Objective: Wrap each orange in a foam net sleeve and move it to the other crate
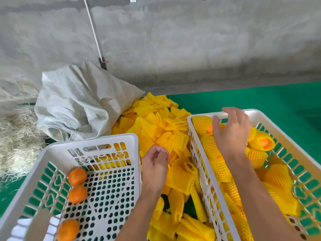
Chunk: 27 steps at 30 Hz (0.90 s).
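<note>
Head view: your right hand hovers, fingers spread and relaxed, over the far end of the right crate, at about two o'clock in the picture. It holds nothing. Just beneath it lie sleeved oranges, packed close together and filling the crate (a few show bare orange skin at the open ends of their nets).

Your left hand sits near the centre, fingers loosely curled above the heap of yellow foam net sleeves that runs between the two crates. I cannot tell whether it pinches a sleeve or merely touches the heap, because the fingertips are turned away from the camera.

The left crate, at about eight o'clock, has three bare oranges along its left wall: one farthest from you, a second touching it, and a third nearer you and apart.

My reading is that the next orange must come from that left crate, and the left hand is clearly the nearer one. The fruit lies toward eight o'clock from it, across the crate's floor, while the sleeves lie directly under it.

A white woven sack slumps at eleven o'clock on the green desk.
</note>
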### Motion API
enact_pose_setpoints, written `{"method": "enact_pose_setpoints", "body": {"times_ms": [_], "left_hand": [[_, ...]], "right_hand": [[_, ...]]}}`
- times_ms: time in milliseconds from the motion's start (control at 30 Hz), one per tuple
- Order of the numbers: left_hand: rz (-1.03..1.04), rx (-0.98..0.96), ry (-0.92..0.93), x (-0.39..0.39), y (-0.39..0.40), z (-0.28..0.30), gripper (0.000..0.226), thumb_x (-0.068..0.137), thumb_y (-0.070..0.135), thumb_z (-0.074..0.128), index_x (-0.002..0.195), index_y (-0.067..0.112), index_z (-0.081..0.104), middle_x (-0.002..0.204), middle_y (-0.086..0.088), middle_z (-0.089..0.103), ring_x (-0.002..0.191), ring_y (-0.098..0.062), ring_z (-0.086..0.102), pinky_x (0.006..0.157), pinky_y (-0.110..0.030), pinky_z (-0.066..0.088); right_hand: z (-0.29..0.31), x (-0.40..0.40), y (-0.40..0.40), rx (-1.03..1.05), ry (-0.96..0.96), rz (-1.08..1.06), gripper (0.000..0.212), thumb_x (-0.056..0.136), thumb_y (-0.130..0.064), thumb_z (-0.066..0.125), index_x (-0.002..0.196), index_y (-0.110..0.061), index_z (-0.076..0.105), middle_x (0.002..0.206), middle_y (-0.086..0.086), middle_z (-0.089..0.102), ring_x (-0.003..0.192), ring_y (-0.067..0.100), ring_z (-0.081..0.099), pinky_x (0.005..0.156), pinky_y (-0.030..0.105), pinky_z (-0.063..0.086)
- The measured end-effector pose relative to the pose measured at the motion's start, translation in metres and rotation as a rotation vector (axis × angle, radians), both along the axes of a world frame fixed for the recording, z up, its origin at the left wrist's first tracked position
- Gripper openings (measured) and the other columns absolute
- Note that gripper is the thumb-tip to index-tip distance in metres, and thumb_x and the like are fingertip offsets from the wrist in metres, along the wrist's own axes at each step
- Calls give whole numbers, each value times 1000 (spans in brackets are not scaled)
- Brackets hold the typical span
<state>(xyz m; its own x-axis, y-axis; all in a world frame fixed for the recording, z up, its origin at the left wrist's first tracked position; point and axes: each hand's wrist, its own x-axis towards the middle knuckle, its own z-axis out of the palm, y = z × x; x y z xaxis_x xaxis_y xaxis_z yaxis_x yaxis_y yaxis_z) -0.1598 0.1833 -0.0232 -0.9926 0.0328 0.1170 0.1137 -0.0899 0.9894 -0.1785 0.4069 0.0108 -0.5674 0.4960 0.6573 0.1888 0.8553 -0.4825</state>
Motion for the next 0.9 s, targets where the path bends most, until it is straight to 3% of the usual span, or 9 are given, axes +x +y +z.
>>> {"method": "enact_pose_setpoints", "body": {"times_ms": [67,200,333,433,533,633,700,800,900], "left_hand": [[12,12,52,0,-1,2,20,86,15,52,73,1,57,69,-16,55,65,-25,51,61,-32,45],[66,39,104,-2,-9,3,27,89,-1,50,62,-3,48,78,-18,51,73,-27,49,67,-39,41],[188,76,56,-10,-24,8,43,92,-14,44,56,7,49,87,-24,48,81,-34,49,75,-54,40],[220,49,84,-14,-40,11,28,88,3,44,61,4,50,84,-21,49,80,-40,49,72,-51,42],[222,21,-11,-24,-64,7,26,93,7,45,69,4,52,72,-6,55,71,-24,52,65,-40,45],[258,-209,-154,-34,-94,-8,24,104,11,51,82,5,59,76,-5,63,73,-21,60,72,-47,56],[272,-439,-200,-36,-120,-21,16,106,19,53,98,7,62,91,-10,66,76,-22,60,72,-46,56],[218,-889,-283,-34,-166,-44,29,103,22,58,127,5,58,126,-18,60,113,-33,60,93,-45,52],[131,-1327,-541,-23,-207,-62,50,98,25,62,143,9,46,148,-21,43,141,-45,39,111,-58,42]], "right_hand": [[-4,-3,-31,80,53,211,28,99,-26,63,120,-9,67,125,11,65,119,27,55,101,42,43],[-37,-7,-88,219,-160,522,24,98,-28,63,114,-12,70,118,6,67,114,27,59,97,42,49],[-71,-18,-93,110,-710,714,45,97,-43,62,137,-22,58,136,1,56,130,24,49,104,39,42],[-78,-26,-77,-33,-1129,714,67,90,-53,70,147,-23,48,148,6,47,137,30,46,107,41,43],[-87,-22,-80,10,-1333,692,90,83,-57,76,154,-20,36,158,9,37,141,31,41,108,42,43],[-92,-13,-89,253,-1455,642,94,83,-52,78,157,-19,30,161,10,31,144,36,37,109,48,42],[-88,-10,-93,430,-1400,615,72,88,-42,75,146,-16,42,149,11,44,133,35,49,96,44,45],[-86,-5,-98,491,-1331,648,39,94,-26,68,127,-13,53,126,10,58,115,30,59,78,35,37],[-85,-2,-103,437,-1333,653,28,97,-24,64,121,-13,53,119,10,59,116,32,57,85,37,39]]}}
